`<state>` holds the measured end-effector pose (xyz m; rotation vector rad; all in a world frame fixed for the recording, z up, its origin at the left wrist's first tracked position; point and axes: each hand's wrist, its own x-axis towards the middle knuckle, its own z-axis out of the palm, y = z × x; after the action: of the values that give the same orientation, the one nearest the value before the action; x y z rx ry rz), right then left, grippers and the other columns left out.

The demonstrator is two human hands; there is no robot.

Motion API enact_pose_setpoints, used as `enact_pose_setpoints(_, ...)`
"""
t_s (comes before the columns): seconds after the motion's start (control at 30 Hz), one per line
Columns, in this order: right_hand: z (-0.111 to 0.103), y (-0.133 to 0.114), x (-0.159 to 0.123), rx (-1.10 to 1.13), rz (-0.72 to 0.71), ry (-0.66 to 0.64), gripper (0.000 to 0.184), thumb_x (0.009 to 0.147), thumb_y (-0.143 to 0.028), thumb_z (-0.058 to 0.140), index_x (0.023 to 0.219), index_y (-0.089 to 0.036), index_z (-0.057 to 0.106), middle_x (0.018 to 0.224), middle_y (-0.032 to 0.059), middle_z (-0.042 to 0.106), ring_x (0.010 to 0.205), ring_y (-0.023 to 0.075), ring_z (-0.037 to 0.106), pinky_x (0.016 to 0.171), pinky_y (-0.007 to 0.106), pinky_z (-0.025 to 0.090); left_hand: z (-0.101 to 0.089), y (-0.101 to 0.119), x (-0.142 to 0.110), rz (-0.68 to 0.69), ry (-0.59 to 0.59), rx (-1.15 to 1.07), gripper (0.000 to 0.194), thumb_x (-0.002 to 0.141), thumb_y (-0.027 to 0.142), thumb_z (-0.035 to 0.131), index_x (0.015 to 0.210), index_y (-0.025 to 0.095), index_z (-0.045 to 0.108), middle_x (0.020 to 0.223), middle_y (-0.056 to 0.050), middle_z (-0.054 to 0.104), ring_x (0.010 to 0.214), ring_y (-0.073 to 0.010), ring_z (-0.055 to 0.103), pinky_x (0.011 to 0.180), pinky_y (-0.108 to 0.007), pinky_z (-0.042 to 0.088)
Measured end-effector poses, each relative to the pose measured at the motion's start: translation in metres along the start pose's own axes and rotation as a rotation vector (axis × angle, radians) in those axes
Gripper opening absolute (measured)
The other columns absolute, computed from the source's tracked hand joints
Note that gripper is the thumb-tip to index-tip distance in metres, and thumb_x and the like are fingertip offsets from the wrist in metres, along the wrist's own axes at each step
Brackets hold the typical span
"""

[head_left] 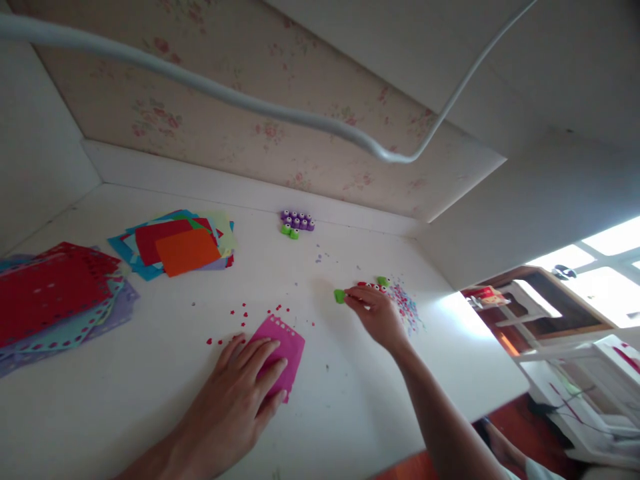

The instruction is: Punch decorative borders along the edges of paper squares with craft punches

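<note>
My left hand (245, 380) lies with spread fingers on a pink sheet of paper (290, 357), which has small holes punched along its upper edge. My right hand (375, 313) pinches a small green paper punch (340, 295) just above or on the white table, to the right of the pink sheet. Behind those fingers, partly hidden, sit several red paper punches (376, 287) and another green paper punch (383, 281). Small red paper cut-outs (244, 314) are scattered by the pink sheet.
Coloured paper (187, 250) is stacked at the back left, and punched sheets (55, 293) lie at far left. Purple punches (299, 220) stand in rows near the wall, with green ones in front. Confetti (406, 308) is heaped at right. A white cable (240, 103) crosses above.
</note>
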<state>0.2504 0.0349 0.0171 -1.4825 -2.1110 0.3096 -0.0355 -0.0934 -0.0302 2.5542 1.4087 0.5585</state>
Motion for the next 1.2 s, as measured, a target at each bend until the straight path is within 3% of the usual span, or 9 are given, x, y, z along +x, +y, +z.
enact_pose_setpoints(0.13, -0.031, 0.053, 0.031, -0.211, 0.120, 0.091, 0.026, 0.089, -0.036, 0.053, 0.094, -0.024, 0.076, 0.101, 0.0045, 0.075, 0.083, 0.0198, 0.071, 0.080, 0.031, 0.054, 0.002, -0.001, 0.000, -0.007, -0.004, 0.004, 0.034, 0.096, 0.039, 0.050, 0.128, 0.031, 0.058, 0.132, -0.005, 0.058, 0.122, -0.0265, 0.052, 0.110, -0.054, 0.026)
enact_pose_setpoints(0.3, -0.046, 0.096, 0.051, -0.352, 0.134, 0.005, 0.026, 0.085, -0.034, 0.054, 0.090, -0.025, 0.078, 0.099, 0.0050, 0.076, 0.094, 0.0249, 0.069, 0.087, 0.036, 0.051, 0.003, -0.002, 0.000, -0.004, 0.012, 0.023, 0.034, 0.095, 0.040, 0.051, 0.128, 0.032, 0.057, 0.132, -0.004, 0.059, 0.121, -0.0270, 0.052, 0.109, -0.054, 0.028)
enact_pose_setpoints(0.47, -0.041, 0.115, 0.057, -0.441, 0.150, -0.092, 0.026, 0.085, -0.031, 0.054, 0.092, -0.025, 0.078, 0.101, 0.0052, 0.076, 0.095, 0.0247, 0.069, 0.087, 0.035, 0.050, 0.000, -0.002, 0.001, 0.008, 0.015, 0.030, 0.035, 0.095, 0.037, 0.052, 0.129, 0.032, 0.056, 0.132, -0.004, 0.059, 0.121, -0.0260, 0.052, 0.109, -0.053, 0.028)
enact_pose_setpoints(0.67, -0.041, 0.122, 0.057, -0.499, 0.152, -0.174, 0.026, 0.085, -0.026, 0.053, 0.090, -0.024, 0.079, 0.098, 0.0057, 0.077, 0.098, 0.0255, 0.069, 0.088, 0.036, 0.050, 0.001, -0.003, 0.001, 0.020, 0.038, 0.030, 0.034, 0.094, 0.038, 0.053, 0.128, 0.031, 0.057, 0.131, -0.004, 0.059, 0.120, -0.0262, 0.053, 0.108, -0.053, 0.029)
enact_pose_setpoints(0.8, -0.043, 0.117, 0.064, -0.506, 0.143, -0.145, 0.032, 0.088, -0.031, 0.051, 0.105, -0.022, 0.076, 0.112, 0.0079, 0.073, 0.108, 0.0276, 0.065, 0.096, 0.040, 0.047, 0.001, -0.003, 0.001, 0.016, 0.041, 0.026, 0.036, 0.094, 0.038, 0.054, 0.129, 0.031, 0.056, 0.131, -0.004, 0.060, 0.119, -0.0269, 0.054, 0.108, -0.054, 0.031)
enact_pose_setpoints(0.9, -0.032, 0.100, 0.079, -0.486, 0.130, -0.108, 0.036, 0.091, -0.036, 0.048, 0.112, -0.020, 0.073, 0.116, 0.0088, 0.072, 0.111, 0.0282, 0.064, 0.099, 0.042, 0.046, -0.001, -0.002, 0.001, 0.010, 0.016, 0.009, 0.037, 0.094, 0.037, 0.053, 0.130, 0.031, 0.056, 0.131, -0.004, 0.060, 0.120, -0.0271, 0.054, 0.109, -0.055, 0.032)
enact_pose_setpoints(1.03, 0.007, 0.057, 0.105, -0.399, 0.049, -0.179, 0.034, 0.093, -0.037, 0.047, 0.110, -0.024, 0.074, 0.107, 0.0051, 0.075, 0.096, 0.0232, 0.070, 0.089, 0.035, 0.052, -0.002, -0.002, 0.000, -0.005, -0.001, -0.009, 0.037, 0.093, 0.033, 0.053, 0.130, 0.031, 0.056, 0.131, -0.004, 0.059, 0.121, -0.0275, 0.054, 0.109, -0.056, 0.034)
enact_pose_setpoints(1.2, 0.064, -0.003, 0.143, -0.280, -0.127, -0.271, 0.037, 0.095, -0.030, 0.047, 0.128, -0.026, 0.063, 0.134, 0.0010, 0.062, 0.120, 0.0183, 0.059, 0.104, 0.028, 0.043, -0.005, -0.004, -0.002, -0.010, 0.021, -0.011, 0.047, 0.081, 0.011, 0.055, 0.123, 0.029, 0.060, 0.135, -0.005, 0.056, 0.123, -0.0256, 0.053, 0.106, -0.046, 0.042)
